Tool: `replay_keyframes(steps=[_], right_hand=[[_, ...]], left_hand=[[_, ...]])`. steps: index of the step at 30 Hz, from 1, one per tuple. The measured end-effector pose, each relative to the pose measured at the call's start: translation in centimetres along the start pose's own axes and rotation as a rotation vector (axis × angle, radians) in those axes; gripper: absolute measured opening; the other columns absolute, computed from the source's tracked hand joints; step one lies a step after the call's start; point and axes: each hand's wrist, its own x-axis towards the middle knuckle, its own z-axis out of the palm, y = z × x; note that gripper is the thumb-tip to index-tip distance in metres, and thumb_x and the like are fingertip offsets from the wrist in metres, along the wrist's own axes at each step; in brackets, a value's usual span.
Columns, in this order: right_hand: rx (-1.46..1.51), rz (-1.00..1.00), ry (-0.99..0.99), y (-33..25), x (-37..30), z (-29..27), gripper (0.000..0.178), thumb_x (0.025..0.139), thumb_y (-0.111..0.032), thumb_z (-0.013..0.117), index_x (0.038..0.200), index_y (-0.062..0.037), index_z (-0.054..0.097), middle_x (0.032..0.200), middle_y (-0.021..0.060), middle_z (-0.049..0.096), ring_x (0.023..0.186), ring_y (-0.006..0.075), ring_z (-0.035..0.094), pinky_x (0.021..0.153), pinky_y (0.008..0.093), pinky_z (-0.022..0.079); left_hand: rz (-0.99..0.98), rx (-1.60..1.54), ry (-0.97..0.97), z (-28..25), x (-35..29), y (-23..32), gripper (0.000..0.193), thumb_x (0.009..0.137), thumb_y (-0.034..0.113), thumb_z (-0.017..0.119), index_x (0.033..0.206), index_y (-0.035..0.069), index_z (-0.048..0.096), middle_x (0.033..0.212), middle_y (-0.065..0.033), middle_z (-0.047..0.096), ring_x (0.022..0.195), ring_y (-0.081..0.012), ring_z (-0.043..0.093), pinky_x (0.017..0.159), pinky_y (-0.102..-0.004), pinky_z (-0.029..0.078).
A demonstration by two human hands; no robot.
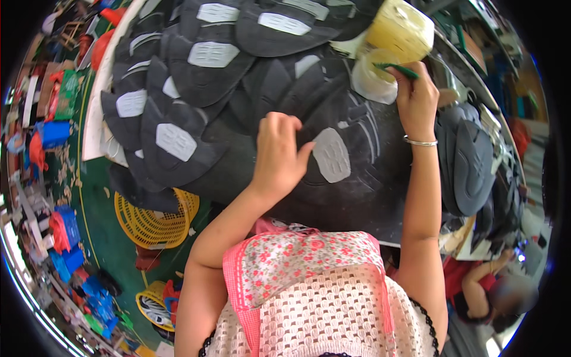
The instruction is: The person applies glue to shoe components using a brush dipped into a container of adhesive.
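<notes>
My right hand [418, 98] grips a green-handled brush [405, 71], its far end over a small translucent tub [373, 83] of pale liquid. Behind the tub stands a larger translucent container [404, 30] with yellowish contents. My left hand [278, 156] rests at the middle of the black work surface [357, 205], fingers bent and thumb apart from them. The thumb tip is at the edge of a light grey patch [332, 156], which lies among dark shoe-shaped pieces. No object shows between the left thumb and fingers; what lies under the fingertips is hidden.
Overlapping black pieces with light grey patches [175, 141] cover the left and far side. Grey molded soles [470, 163] are stacked at the right. Yellow baskets [156, 217] stand on the green floor at left. Another person [485, 285] sits at the lower right.
</notes>
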Motion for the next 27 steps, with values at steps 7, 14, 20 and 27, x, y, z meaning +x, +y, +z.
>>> replay_keyframes(steps=[7, 14, 20, 27], right_hand=[[-0.142, 0.316, 0.197, 0.1, -0.6, -0.1, 0.025, 0.086, -0.020, 0.072, 0.082, 0.0014, 0.060, 0.064, 0.0123, 0.063, 0.051, 0.0239, 0.061, 0.051, 0.0349, 0.045], [0.521, 0.611, 0.011, -3.2, -2.2, -1.6, 0.023, 0.095, -0.022, 0.064, 0.088, -0.0011, 0.056, 0.060, 0.0038, 0.059, 0.044, 0.0089, 0.051, 0.040, 0.0211, 0.035], [0.728, 0.217, -0.295, -4.5, -2.9, 0.9, 0.021, 0.077, -0.005, 0.076, 0.084, -0.0030, 0.056, 0.076, 0.0029, 0.064, 0.063, 0.0087, 0.059, 0.056, 0.0232, 0.047], [0.915, 0.348, 0.095, -3.8, -3.5, 3.3, 0.024, 0.075, -0.007, 0.076, 0.081, -0.0039, 0.054, 0.069, 0.0023, 0.063, 0.057, 0.0066, 0.054, 0.054, 0.0225, 0.044]], left_hand=[[-0.154, -0.116, 0.291, -4.5, -1.9, -2.5, 0.021, 0.087, 0.007, 0.066, 0.103, -0.001, 0.056, 0.092, -0.0185, 0.061, 0.085, -0.0348, 0.062, 0.075, -0.0389, 0.049], [0.002, 0.641, 0.646, -11.8, 0.5, -10.2, 0.062, 0.084, 0.024, 0.074, 0.131, -0.001, 0.044, 0.124, -0.0184, 0.053, 0.115, -0.0349, 0.048, 0.102, -0.0469, 0.034], [0.126, 0.065, 0.187, -1.3, -1.7, -0.3, 0.056, 0.080, 0.021, 0.076, 0.127, 0.002, 0.054, 0.117, -0.0151, 0.052, 0.111, -0.0318, 0.049, 0.095, -0.0408, 0.040], [0.127, 0.185, 0.003, 0.7, -1.8, 0.3, 0.057, 0.080, 0.010, 0.073, 0.132, 0.002, 0.051, 0.119, -0.0139, 0.046, 0.106, -0.0314, 0.046, 0.091, -0.0403, 0.041]])
